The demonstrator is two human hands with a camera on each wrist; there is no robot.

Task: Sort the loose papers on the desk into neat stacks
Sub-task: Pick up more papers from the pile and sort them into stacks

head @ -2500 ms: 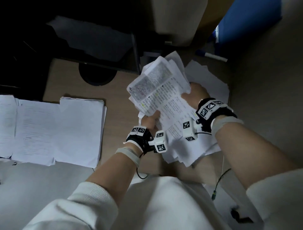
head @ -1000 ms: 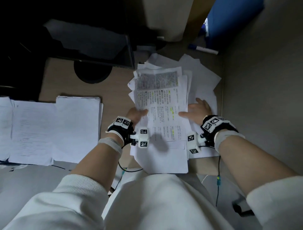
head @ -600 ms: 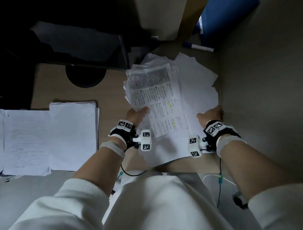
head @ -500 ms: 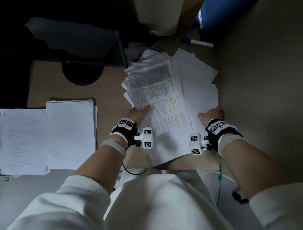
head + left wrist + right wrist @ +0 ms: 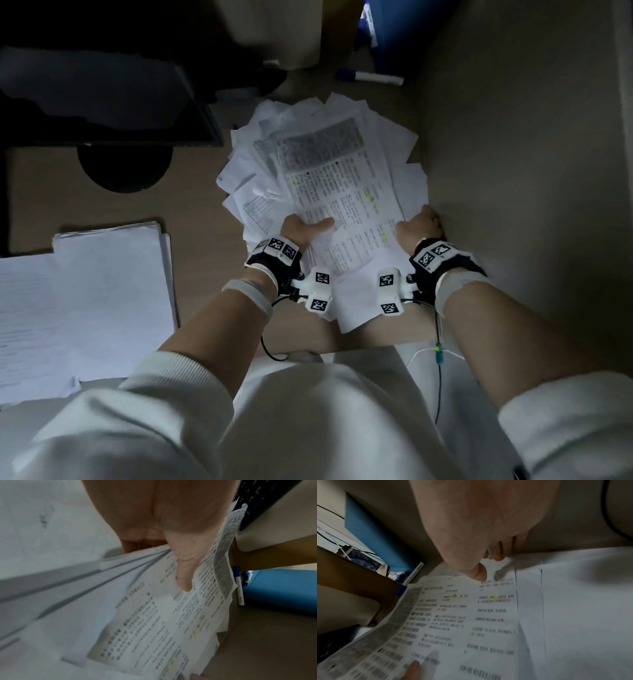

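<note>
The fanned bundle of loose papers (image 5: pixel 329 192) lies on the table's (image 5: pixel 113 209) right side against the partition, its long axis running away from the person. The left hand (image 5: pixel 301 229) pinches the near-left edge, thumb on top; the right hand (image 5: pixel 416 226) curls round the near-right edge, thumb on top.

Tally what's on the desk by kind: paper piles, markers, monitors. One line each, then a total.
Paper piles: 3, the loose pile held by the left hand and right hand, plus two stacks
Markers: 1
Monitors: 1
Total: 5
</note>
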